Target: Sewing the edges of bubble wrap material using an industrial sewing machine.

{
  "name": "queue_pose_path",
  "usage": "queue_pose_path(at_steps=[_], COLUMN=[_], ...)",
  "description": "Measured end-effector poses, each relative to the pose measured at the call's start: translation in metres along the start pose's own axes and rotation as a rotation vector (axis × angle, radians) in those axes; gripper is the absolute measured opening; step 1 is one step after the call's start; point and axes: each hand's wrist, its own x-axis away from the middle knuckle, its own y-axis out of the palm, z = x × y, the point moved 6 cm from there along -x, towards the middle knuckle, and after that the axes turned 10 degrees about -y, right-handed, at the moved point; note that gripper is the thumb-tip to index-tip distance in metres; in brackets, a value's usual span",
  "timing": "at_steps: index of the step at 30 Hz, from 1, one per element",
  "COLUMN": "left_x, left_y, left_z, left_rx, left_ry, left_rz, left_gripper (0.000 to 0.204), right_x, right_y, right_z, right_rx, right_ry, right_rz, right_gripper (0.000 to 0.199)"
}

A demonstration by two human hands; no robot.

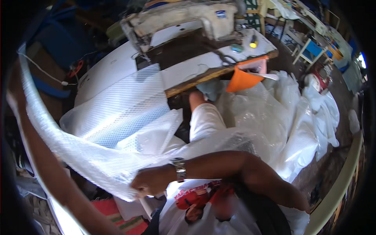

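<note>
A long sheet of clear bubble wrap [94, 156] stretches across my lap and up to the far left. My right hand [153, 181], with a metal watch on its wrist, is closed on the sheet's near edge in front of my shirt. At the dark left rim, my left hand [15, 84] is raised at arm's length, and the sheet's other end runs taut up to it; its fingers are mostly hidden in shadow. Part of the wrap lies over the front of a sewing machine table [113, 64]. More wrap [258, 113] is heaped right of my knee.
An old sewing machine [176, 23] stands on the table. Near its right end are scissors [225, 56], a round teal tin [236, 48] and a yellow-and-black item [253, 42]. An orange pouch [246, 76] hangs at the wooden edge. A blue-seated chair [311, 51] stands farther right.
</note>
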Motion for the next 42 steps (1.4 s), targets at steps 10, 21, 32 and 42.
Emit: queue_pose_path(at_steps=[10,21,32,42], left_x=[0.219,0.186,0.182,0.168], left_y=[0.251,0.243,0.258,0.264], left_z=[0.164,0.155,0.162,0.166], left_rx=[0.726,1.006,0.932,0.957], left_ry=[-0.25,-0.375,-0.317,-0.276], left_rz=[-1.166,-1.245,-1.234,-1.255], left_gripper=[0.041,0.025,0.019,0.024], right_x=[0.078,0.039,0.013,0.002], right_y=[-0.133,-0.291,-0.348,-0.351], right_z=[0.071,0.02,0.079,0.086], right_rx=[-0.276,0.625,0.399,0.374], right_ry=[0.348,0.14,0.248,0.121], right_rz=[0.536,1.206,1.043,1.018], right_gripper=[0.067,0.042,0.029,0.027])
